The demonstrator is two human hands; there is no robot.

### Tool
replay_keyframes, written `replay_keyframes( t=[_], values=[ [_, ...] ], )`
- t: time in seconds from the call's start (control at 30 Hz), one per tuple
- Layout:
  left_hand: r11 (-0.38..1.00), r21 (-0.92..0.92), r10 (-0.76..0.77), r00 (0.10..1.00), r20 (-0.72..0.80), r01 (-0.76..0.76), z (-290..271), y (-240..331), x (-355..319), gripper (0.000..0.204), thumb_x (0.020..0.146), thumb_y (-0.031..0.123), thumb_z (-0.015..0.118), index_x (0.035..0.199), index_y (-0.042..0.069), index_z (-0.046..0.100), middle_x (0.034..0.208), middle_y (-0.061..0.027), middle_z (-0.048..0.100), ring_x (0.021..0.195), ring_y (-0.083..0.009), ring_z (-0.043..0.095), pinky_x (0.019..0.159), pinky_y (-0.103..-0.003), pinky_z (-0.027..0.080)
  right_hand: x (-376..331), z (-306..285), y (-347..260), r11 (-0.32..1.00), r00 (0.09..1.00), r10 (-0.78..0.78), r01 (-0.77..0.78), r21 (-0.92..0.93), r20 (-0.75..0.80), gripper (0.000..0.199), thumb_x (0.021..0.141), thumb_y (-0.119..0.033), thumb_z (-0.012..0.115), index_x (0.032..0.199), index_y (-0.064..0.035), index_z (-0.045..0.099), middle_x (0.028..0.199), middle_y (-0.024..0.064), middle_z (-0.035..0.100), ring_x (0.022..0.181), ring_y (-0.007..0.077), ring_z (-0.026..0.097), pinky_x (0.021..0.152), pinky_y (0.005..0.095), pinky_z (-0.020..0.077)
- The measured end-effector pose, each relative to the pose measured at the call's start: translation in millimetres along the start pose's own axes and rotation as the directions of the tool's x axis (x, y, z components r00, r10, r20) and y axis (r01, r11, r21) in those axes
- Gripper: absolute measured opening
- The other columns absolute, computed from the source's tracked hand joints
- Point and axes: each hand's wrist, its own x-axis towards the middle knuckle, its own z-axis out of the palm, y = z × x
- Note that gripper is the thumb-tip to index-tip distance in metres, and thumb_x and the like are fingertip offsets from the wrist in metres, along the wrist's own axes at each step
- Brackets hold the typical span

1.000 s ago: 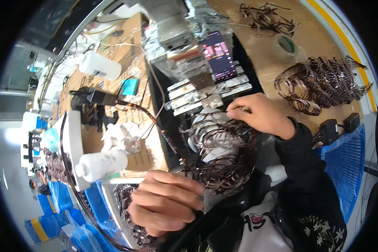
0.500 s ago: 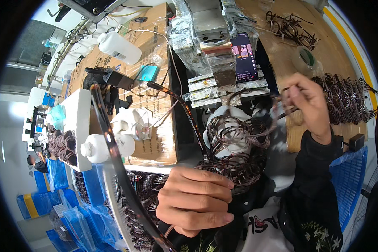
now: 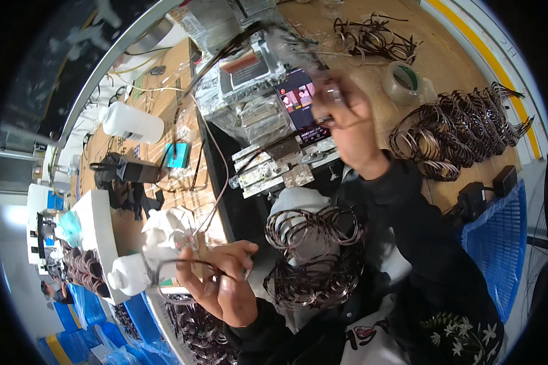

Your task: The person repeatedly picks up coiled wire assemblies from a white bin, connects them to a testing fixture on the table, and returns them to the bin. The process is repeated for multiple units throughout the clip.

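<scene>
My left hand (image 3: 225,286) is closed on a thin brown spectacle rim (image 3: 186,263), which loops out past its fingertips beside a white bottle (image 3: 128,275). My right hand (image 3: 347,118), smeared by motion, is raised over the phone (image 3: 299,97); its fingers are pinched on a dark pair of spectacles. One long temple of these spectacles (image 3: 216,59) stretches to the left over the clamp machine, blurred. Below, a stack of brown spectacle fronts (image 3: 313,283) hangs at my lap over a pale rounded support (image 3: 301,201).
The wrapped metal machine (image 3: 262,125) stands ahead on the bench. At right lie rows of spectacle fronts (image 3: 463,131), a tape roll (image 3: 402,82) and loose temples (image 3: 374,39). A blue basket (image 3: 496,243) stands at lower right. Another white bottle (image 3: 131,121) is on the cardboard at left.
My right hand has moved left and up to the phone. My left hand has moved left and turned, fingers upward. The long tortoiseshell temples beside my left hand are gone from there; the view has shifted.
</scene>
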Motion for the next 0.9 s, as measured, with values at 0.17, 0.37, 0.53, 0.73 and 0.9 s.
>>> replay_keyframes(
  t=[0.17, 0.37, 0.53, 0.73, 0.9],
  values=[
    [0.989, 0.06, -0.118, 0.973, -0.201, 0.133, -9.8, -15.9, 0.0, 0.058, 0.088, 0.015, 0.042, 0.139, -0.002, 0.02, 0.076, -0.0081, 0.044, 0.07, -0.0196, 0.047, 0.067, -0.041, 0.048, 18.9, 15.4, 33.0, 0.999, 0.998, -0.052, 0.053, -0.003, 0.018, 0.019, 0.098, -0.018, 0.043, 0.101, -0.0014, 0.052, 0.072, -0.0042, 0.046, 0.063, 0.0028, 0.037, 0.055, 0.0176, 0.035],
    [0.983, 0.085, -0.138, 0.962, -0.236, 0.162, -13.7, -24.8, 8.5, 0.053, 0.091, 0.016, 0.038, 0.138, -0.004, 0.023, 0.076, -0.0096, 0.046, 0.069, -0.0201, 0.048, 0.068, -0.039, 0.047, 22.1, 13.4, 42.3, 0.996, 0.999, -0.053, 0.053, -0.071, -0.009, 0.022, 0.099, -0.02, 0.043, 0.1, -0.0013, 0.053, 0.068, -0.0056, 0.043, 0.06, 0.0013, 0.033, 0.052, 0.0185, 0.0301],
    [0.979, 0.03, -0.193, 0.964, -0.183, 0.201, -4.7, -30.7, 18.2, 0.053, 0.095, 0.028, 0.034, 0.135, -0.006, 0.026, 0.076, -0.0111, 0.048, 0.067, -0.0212, 0.05, 0.066, -0.039, 0.048, 21.7, 16.3, 48.9, 0.984, 0.988, -0.143, 0.134, -0.121, -0.065, 0.021, 0.098, -0.018, 0.044, 0.102, -0.0008, 0.054, 0.071, -0.0045, 0.048, 0.06, 0.0025, 0.036, 0.052, 0.0203, 0.0307],
    [0.943, -0.184, -0.308, 0.936, -0.171, 0.277, 4.9, -16.5, 34.6, 0.081, 0.091, 0.061, 0.018, 0.13, -0.008, 0.036, 0.07, -0.0136, 0.052, 0.063, -0.0247, 0.053, 0.062, -0.037, 0.049, -0.7, 14.6, 6.2, 0.93, 0.94, -0.323, 0.336, -0.151, 0.11, 0.017, 0.093, -0.012, 0.048, 0.102, 0.0015, 0.054, 0.072, 0.0007, 0.05, 0.058, 0.0061, 0.041, 0.051, 0.0227, 0.0349],
    [1.0, 0.013, -0.029, 0.999, 0.043, 0.029, 28.8, -7.1, 36.1, 0.096, 0.082, 0.074, 0.026, 0.13, -0.009, 0.035, 0.088, -0.0195, 0.06, 0.07, -0.023, 0.058, 0.056, -0.032, 0.049, -41.3, 26.7, -40.2, 0.66, 0.792, -0.354, 0.589, -0.467, 0.497, 0.009, 0.086, -0.004, 0.052, 0.093, 0.0008, 0.056, 0.062, 0.0058, 0.053, 0.047, 0.0148, 0.049, 0.045, 0.0262, 0.0387]
  ],
)
